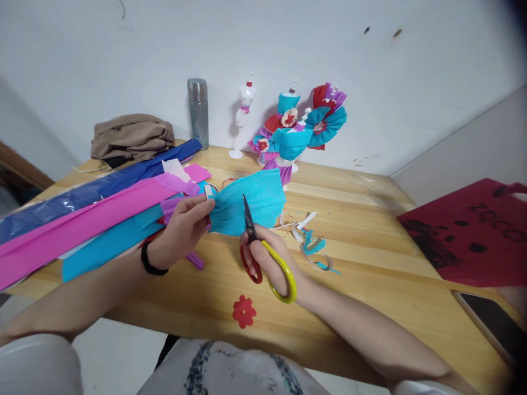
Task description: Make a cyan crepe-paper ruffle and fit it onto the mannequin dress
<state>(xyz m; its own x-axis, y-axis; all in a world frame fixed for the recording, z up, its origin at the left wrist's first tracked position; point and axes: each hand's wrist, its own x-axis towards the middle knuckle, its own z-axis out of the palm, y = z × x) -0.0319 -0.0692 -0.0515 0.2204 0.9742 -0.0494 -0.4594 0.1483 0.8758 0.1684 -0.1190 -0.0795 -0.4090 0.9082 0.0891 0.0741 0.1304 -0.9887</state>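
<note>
A gathered piece of turquoise crepe paper (pixel 251 200) fans out to the right above the table, pinched at its left end by my left hand (pixel 185 225). In my right hand (pixel 272 255) is a pair of scissors (pixel 252 233) with black blades, one red handle loop and one yellow. The blades point up and away, over the near part of the crepe paper; whether they touch it I cannot tell. A red paper flower (pixel 244 312) lies flat on the table, closer to me than the scissors.
Folded crepe paper in pink (pixel 82 225) and blue lies at left, near a brown cloth (pixel 132 136) and a flask (pixel 198 113). Several small mannequins (pixel 290 145) stand along the wall. Paper scraps (pixel 313 241), a phone (pixel 489 323) and a red bag (pixel 469 236) are at right.
</note>
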